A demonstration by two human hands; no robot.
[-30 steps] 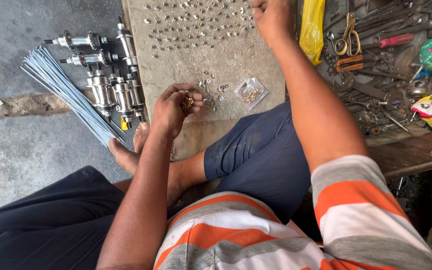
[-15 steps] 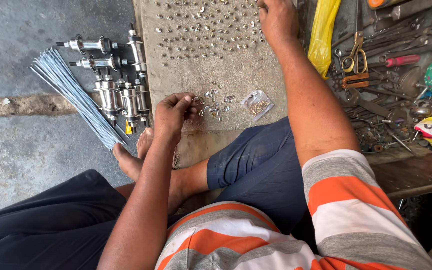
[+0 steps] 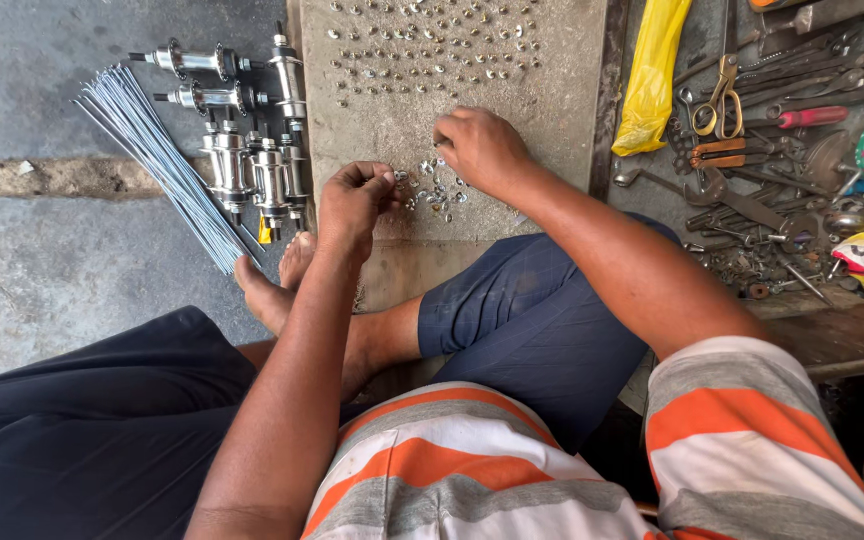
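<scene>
Left hand is curled shut, fingertips pinched on small metal bits at the near edge of the grey board; cannot tell exactly which piece it grips. Right hand lies knuckles-up on the board, fingers bent down onto the loose pile of small nuts between the two hands (whether it grips one is hidden). More nuts stand in rows at the board's far end. Left of the board: chrome hubs and a spoke bundle. Right: yellow bag, scissors, scattered hand tools.
</scene>
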